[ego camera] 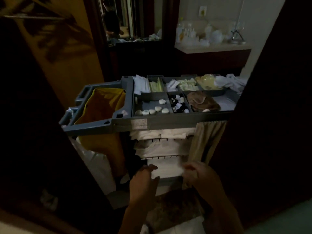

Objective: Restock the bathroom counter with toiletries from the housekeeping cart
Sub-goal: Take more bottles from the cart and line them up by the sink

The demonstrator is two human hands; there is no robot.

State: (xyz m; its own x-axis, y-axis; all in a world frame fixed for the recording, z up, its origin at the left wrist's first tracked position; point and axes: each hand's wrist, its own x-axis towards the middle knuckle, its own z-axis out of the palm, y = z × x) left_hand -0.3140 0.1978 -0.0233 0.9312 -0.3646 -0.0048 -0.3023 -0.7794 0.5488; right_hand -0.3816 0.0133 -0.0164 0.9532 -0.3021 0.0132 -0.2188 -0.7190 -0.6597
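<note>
Matt grey moulded plastic housekeeping cart [168, 123], limp yellow cloth waste bag [103, 105], soft folded white cloth linens [162, 149] on thin metal wire shelves [160, 140], pleated beige cloth curtain [207, 139], fuzzy brown cloth [202, 100], smooth pale bathroom worktop [211, 47]

You see a tall mirror [131, 19]. Right of the mirror are a wall socket [202, 11] and a shiny tap [238, 37].

the left hand [145, 179] and the right hand [198, 173] are showing bare, with both forearms running bare down to the lower edge of the view. dim light and blur are hiding finer detail, so anything worn at the wrists is proving impossible to make out.
</note>
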